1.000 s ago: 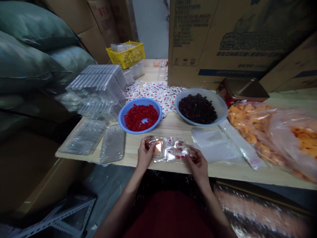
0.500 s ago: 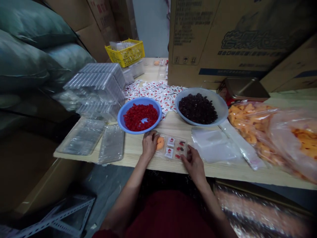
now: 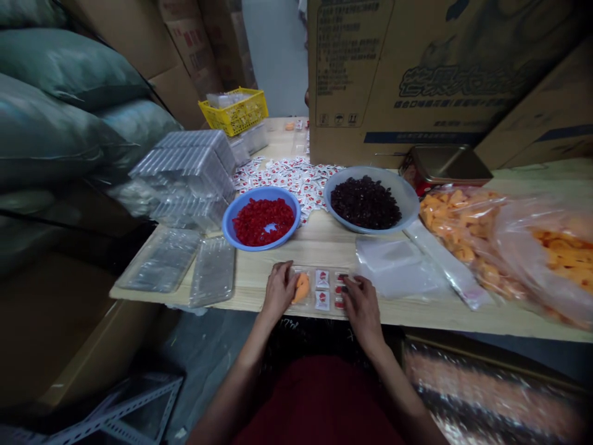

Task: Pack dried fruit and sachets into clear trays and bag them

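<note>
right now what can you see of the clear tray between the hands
The clear plastic tray lies flat on the light wood table, near its front edge, and looks divided into small compartments. An orange piece sits at its left end, two white-and-red sachets lie in the middle, and red and dark pieces sit at the right end. The left hand touches its left end and the right hand covers part of its right end.

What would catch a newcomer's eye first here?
A blue bowl of bright red pieces and a grey bowl of dark pieces sit side by side. Orange pieces in clear bags lie at right; in front, the left hand and right hand rest on a clear tray.
</note>
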A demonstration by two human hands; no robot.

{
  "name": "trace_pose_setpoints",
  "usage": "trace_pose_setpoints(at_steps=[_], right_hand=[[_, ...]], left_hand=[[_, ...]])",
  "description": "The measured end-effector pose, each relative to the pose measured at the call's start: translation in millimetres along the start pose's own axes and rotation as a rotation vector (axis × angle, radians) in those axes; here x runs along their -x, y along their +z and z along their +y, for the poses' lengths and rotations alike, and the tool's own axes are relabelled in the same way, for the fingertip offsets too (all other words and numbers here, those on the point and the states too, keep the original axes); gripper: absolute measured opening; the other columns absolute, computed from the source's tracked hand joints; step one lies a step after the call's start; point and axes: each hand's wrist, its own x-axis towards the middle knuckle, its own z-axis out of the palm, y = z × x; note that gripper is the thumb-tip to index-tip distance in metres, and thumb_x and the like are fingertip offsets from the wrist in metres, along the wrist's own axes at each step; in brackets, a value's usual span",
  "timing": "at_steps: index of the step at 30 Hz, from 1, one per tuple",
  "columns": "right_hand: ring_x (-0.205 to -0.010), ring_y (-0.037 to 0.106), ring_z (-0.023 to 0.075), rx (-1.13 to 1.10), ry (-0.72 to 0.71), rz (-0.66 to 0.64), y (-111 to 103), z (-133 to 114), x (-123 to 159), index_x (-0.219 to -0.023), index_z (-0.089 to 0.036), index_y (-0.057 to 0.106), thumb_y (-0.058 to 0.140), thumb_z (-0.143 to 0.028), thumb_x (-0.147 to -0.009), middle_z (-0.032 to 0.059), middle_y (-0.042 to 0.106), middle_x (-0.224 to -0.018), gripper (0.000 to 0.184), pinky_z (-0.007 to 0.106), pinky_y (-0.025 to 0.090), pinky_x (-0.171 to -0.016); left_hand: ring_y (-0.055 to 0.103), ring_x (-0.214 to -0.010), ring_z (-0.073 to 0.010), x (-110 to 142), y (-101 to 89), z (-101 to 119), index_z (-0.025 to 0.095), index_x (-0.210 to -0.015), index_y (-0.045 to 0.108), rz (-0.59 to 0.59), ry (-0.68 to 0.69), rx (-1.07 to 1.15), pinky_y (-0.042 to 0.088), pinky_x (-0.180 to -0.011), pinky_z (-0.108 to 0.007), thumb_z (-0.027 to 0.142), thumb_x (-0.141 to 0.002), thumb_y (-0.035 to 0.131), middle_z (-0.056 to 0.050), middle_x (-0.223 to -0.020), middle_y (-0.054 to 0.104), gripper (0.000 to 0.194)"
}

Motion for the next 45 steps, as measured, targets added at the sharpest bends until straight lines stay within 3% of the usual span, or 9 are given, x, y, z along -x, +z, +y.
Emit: trace_pose_setpoints(at_steps=[4,8,11,17,24,28,33,41,45], right_hand=[[-0.128,0.047,0.0290,0.046,-0.039,0.033,0.4,-1.3,1.6,-0.133,-0.025,0.056,0.044,-0.026,-0.098,0.0126,0.045,-0.143,0.037,0.051,0.044,-0.102],[-0.143,0.033,0.0291,0.164,-0.170,-0.067,9.4,-2.4,3.6,-0.141,-0.026,0.049,0.038,-0.011,-0.096,0.0102,0.042,-0.152,0.049,0.051,0.036,-0.107],[-0.147,0.027,0.0273,0.233,-0.220,-0.110,18.7,-2.9,4.7,-0.145,-0.024,0.046,0.038,-0.010,-0.096,0.0097,0.044,-0.152,0.052,0.050,0.030,-0.111],[-0.151,0.019,0.0270,0.292,-0.271,-0.157,24.4,-11.9,2.9,-0.148,-0.029,0.044,0.044,-0.027,-0.100,0.0059,0.039,-0.157,0.048,0.051,0.023,-0.116],[-0.151,0.017,0.0286,0.348,-0.340,-0.270,25.2,-18.9,-16.3,-0.145,-0.037,0.046,0.045,-0.032,-0.101,-0.0017,0.034,-0.159,0.044,0.056,0.009,-0.120],[-0.149,0.022,0.0301,0.291,-0.354,-0.224,24.7,-14.4,-22.3,-0.142,-0.033,0.050,0.047,-0.032,-0.101,0.0024,0.042,-0.155,0.041,0.061,0.007,-0.118],[-0.147,0.030,0.0267,0.170,-0.316,-0.089,10.3,-21.1,-4.0,-0.138,-0.026,0.052,0.047,-0.022,-0.100,0.0085,0.046,-0.152,0.039,0.061,0.011,-0.119],[-0.144,0.037,0.0254,0.030,-0.199,0.056,-10.6,-27.7,15.3,-0.130,-0.027,0.058,0.047,-0.019,-0.098,0.0079,0.054,-0.144,0.034,0.059,0.019,-0.118],[-0.143,0.037,0.0253,0.026,-0.183,0.101,-20.4,-24.3,3.2,-0.131,-0.026,0.058,0.047,-0.020,-0.099,0.0071,0.055,-0.142,0.034,0.059,0.018,-0.119]], left_hand=[[0.048,-0.129,-0.0259,10.0,-9.7,10.9,0.021,-0.144,0.043,-0.061,0.066,-0.058,0.041,-0.106,-0.043,0.037,-0.093,0.058,-0.014,-0.139,0.052,0.056],[0.031,-0.145,-0.0254,19.9,-12.2,18.2,0.033,-0.152,0.033,-0.146,0.159,-0.257,0.031,-0.112,-0.047,0.030,-0.100,0.044,-0.006,-0.156,0.040,0.053],[0.026,-0.148,-0.0271,19.1,-8.2,12.3,0.034,-0.151,0.034,-0.118,0.116,-0.343,0.029,-0.111,-0.049,0.026,-0.101,0.039,-0.004,-0.155,0.042,0.052],[0.044,-0.136,-0.0247,18.6,-1.9,-3.7,0.025,-0.143,0.048,0.064,0.054,-0.261,0.035,-0.107,-0.045,0.021,-0.100,0.038,-0.008,-0.144,0.055,0.044],[0.054,-0.116,-0.0255,10.8,0.8,3.2,0.028,-0.131,0.060,0.089,0.017,-0.280,0.038,-0.094,-0.044,0.017,-0.096,0.044,-0.007,-0.136,0.063,0.039],[0.056,-0.111,-0.0267,-2.8,-0.6,7.8,0.025,-0.129,0.058,0.082,-0.025,-0.230,0.038,-0.092,-0.044,0.022,-0.098,0.043,-0.009,-0.124,0.068,0.036],[0.053,-0.116,-0.0282,1.2,-3.7,19.8,0.021,-0.132,0.053,0.156,-0.066,-0.207,0.040,-0.094,-0.044,0.029,-0.097,0.045,-0.012,-0.125,0.061,0.037],[0.048,-0.125,-0.0301,7.2,-6.8,28.6,0.021,-0.142,0.044,0.156,-0.008,-0.265,0.037,-0.101,-0.046,0.037,-0.097,0.049,-0.015,-0.137,0.053,0.049],[0.041,-0.134,-0.0294,3.1,-9.2,36.8,0.026,-0.144,0.044,0.022,0.161,-0.266,0.033,-0.107,-0.047,0.035,-0.096,0.050,-0.013,-0.151,0.044,0.049]])
